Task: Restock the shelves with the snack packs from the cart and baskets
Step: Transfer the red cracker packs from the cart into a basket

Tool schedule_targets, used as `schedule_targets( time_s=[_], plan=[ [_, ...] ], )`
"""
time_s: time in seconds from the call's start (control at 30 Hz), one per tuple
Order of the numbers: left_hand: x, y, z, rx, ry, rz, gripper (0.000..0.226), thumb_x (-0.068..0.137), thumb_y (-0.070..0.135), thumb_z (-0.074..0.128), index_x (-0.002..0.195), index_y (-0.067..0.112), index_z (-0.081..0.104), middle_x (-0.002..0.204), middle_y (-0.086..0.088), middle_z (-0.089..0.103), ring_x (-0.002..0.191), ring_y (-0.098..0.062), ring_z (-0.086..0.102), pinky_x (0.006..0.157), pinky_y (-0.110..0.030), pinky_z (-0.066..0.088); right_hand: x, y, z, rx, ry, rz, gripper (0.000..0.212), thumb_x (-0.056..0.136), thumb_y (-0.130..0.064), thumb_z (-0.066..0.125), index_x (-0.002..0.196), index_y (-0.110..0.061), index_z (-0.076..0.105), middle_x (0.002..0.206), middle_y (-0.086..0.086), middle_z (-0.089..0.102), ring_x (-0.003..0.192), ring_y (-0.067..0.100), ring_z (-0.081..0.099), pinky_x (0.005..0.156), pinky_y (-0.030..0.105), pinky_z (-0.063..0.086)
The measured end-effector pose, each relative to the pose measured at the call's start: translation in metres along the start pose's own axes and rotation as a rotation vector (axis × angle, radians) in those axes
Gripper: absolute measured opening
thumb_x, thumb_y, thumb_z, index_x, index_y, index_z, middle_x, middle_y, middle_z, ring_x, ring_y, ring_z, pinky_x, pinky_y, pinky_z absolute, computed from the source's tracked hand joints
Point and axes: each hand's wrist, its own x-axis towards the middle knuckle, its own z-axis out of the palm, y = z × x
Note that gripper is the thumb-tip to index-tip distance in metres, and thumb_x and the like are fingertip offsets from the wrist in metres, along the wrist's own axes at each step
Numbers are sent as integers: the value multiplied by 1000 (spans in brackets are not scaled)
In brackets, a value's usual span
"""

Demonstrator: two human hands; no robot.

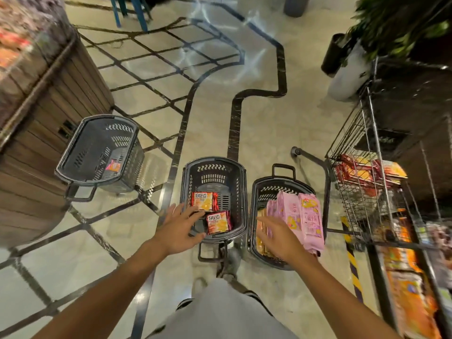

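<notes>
Three dark plastic baskets stand on the floor. The middle basket (241,192) holds two red snack packs, one (204,201) further back and one (218,222) nearer me. My left hand (178,227) reaches over that basket's near left rim with fingers spread, empty, its fingertips close to the packs. The right basket (263,192) is stuffed with pink snack packs (305,218) and some orange ones beneath. My right hand (281,237) hovers open over its near side, holding nothing. The left basket (80,152) contains one small red pack (113,165). A wire cart (354,148) on the right carries red packs (354,171).
A wooden display stand (36,133) with goods on top fills the left side. Shelves with orange snack packs (411,297) run down the right edge. A potted plant (391,23) and a dark bin (333,53) stand at the back right. Blue chair legs (137,11) stand far back.
</notes>
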Motion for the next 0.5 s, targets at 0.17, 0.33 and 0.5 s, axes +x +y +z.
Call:
schedule_targets(
  time_s=[0.17,0.33,0.5],
  plan=[
    [9,41,0,65,28,92,96,74,84,16,156,36,32,165,5,25,154,-28,8,125,-50,-3,-49,43,-16,55,81,81,48,96,-29,66,141,-16,57,144,5,56,137,25,46,116,32,31],
    [37,117,-1,145,21,193,81,86,76,32,156,35,31,166,2,24,155,-28,7,125,-53,-5,-98,103,-50,102,169,135,47,97,-26,63,143,-18,55,145,3,53,138,22,43,113,30,30],
    [90,239,14,247,4,318,85,84,80,28,155,35,33,164,2,28,154,-31,13,125,-55,1,-162,200,-92,148,282,219,49,95,-26,64,143,-23,53,143,2,56,136,24,45,110,31,35]
  ],
)
